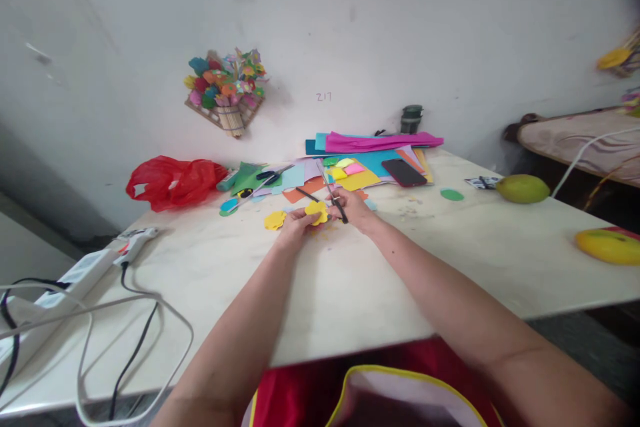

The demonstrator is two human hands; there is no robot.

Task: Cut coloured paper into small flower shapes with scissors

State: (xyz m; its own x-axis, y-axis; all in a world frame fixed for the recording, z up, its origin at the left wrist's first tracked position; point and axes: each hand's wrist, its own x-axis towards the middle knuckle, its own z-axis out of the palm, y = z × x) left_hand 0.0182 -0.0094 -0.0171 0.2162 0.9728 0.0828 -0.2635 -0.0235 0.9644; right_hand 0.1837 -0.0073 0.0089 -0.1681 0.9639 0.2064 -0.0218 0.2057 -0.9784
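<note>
Two hands, yellow paper (317, 212) pinched in left fingers (300, 215), scissors (331, 196) in right.

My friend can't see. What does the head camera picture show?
A left hand holds a yellow paper flower shape while the right hand cuts it with black-handled scissors over a pale table strewn with a stack of coloured paper sheets.

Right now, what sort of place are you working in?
Probably a home craft corner: stacked coloured paper sheets on a pale table, a paper-flower bouquet on the wall, and a bed at the right. The right hand holds scissors.
</note>
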